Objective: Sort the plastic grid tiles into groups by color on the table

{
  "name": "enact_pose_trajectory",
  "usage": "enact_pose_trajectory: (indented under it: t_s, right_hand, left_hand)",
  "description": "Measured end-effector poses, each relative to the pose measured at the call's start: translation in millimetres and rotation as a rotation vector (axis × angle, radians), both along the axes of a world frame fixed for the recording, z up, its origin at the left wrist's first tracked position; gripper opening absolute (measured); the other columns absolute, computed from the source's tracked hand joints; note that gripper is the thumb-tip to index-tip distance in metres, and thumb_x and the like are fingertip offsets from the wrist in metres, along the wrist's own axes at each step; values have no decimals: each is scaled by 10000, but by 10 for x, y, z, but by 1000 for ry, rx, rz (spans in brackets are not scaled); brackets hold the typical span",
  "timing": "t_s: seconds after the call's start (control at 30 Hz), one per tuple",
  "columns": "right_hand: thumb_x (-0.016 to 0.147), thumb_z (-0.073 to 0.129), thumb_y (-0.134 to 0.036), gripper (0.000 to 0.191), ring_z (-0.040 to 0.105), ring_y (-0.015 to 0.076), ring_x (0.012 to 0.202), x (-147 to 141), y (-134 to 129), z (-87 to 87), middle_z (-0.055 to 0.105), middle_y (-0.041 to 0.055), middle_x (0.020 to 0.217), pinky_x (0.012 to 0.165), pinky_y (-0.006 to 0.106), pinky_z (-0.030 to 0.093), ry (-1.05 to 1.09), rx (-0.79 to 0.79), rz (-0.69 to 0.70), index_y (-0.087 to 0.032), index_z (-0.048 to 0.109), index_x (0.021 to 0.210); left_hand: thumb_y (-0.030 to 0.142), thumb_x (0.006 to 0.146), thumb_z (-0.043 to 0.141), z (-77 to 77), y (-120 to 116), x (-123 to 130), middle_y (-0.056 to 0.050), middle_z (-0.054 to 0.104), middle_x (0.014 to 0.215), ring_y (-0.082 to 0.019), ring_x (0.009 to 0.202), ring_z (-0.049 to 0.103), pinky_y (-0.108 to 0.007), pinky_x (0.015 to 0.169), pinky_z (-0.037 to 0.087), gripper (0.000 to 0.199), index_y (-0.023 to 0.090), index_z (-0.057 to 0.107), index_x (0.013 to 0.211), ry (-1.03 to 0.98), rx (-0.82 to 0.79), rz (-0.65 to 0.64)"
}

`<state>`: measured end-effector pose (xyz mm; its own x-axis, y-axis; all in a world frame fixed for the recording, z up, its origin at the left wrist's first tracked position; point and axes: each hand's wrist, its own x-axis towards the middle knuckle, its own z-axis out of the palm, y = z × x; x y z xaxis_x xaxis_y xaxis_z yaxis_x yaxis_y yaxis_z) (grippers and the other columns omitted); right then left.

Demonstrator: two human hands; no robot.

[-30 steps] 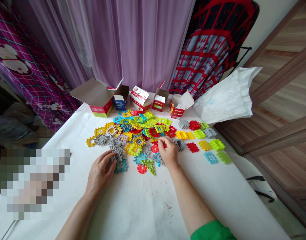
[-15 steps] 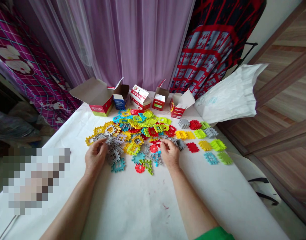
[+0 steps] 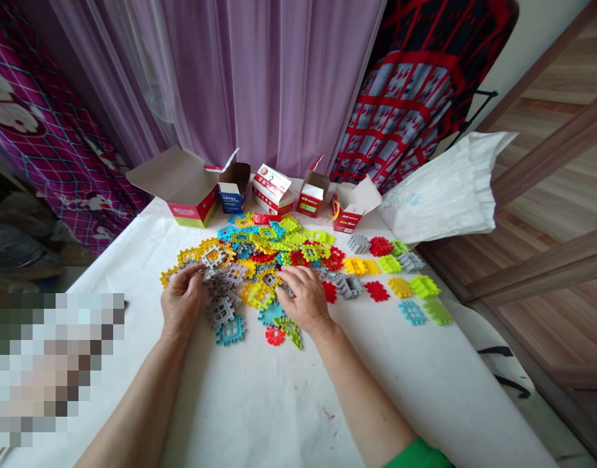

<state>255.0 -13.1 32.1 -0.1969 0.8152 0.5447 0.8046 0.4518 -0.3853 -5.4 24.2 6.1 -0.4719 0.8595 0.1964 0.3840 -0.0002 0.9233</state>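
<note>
W/ L hand (image 3: 180,303) apparently pinching a gray notched tile (image 3: 209,273) on the tile pile (image 3: 291,239)'s L side & R hand (image 3: 304,299)'s fingers parted by a yellow windowed tile (image 3: 265,285), person should lift gently, avoiding snags.

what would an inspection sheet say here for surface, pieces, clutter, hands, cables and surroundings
Surface: white-covered table, reddish marks near the front.
Pieces: heap of coloured plastic pieces; separate pieces to its right.
Clutter: five cartons behind the heap; white bag at right.
Hands: left hand at the heap's left side, fingers together, grip unclear; right hand over the heap, thumb and fingers apart.
Cables: thin line lower left, possibly a cable.
Surroundings: purple curtain behind, wooden panels right.
</note>
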Motion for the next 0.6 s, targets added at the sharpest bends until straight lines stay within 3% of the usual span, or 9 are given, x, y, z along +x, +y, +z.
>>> enact_pose_trajectory:
  t_s: [0.1,0.23,0.4,0.6]
  right_hand:
    - [843,681,-339,301,529,280,1162,-181,46,56,647,85,1259,993,462,433,-118,-108,8,-251,698,1130]
    - [836,707,-322,177,510,280,1176,-255,56,-7,636,70,1266,974,460,426,-158,-202,-41,-259,724,1001]
    - [856,692,-310,108,535,254,1144,-219,33,-48,648,53,1260,977,424,437,-138,-164,-60,-254,722,944]
    - [838,689,-251,102,574,228,1077,-77,18,169,687,65,1161,978,381,452,-97,-135,-59,-222,734,926]
  left_hand:
    - [433,766,549,-4,11,-12,-53,758,993,-198,962,694,-354,949,522,374,205,723,1005,-19,-13,-3]
    - [445,759,561,-11,20,-26,-44,756,984,-204,971,688,-370,968,512,379,212,729,1007,-29,-26,-2]
    - [445,764,564,18,12,-15,-32,751,968,-213,967,681,-387,977,512,377,222,728,1020,-13,-45,3]
    - [426,787,555,17,0,-17,-28,750,937,-212,919,688,-363,897,551,348,231,729,1017,65,-51,3]
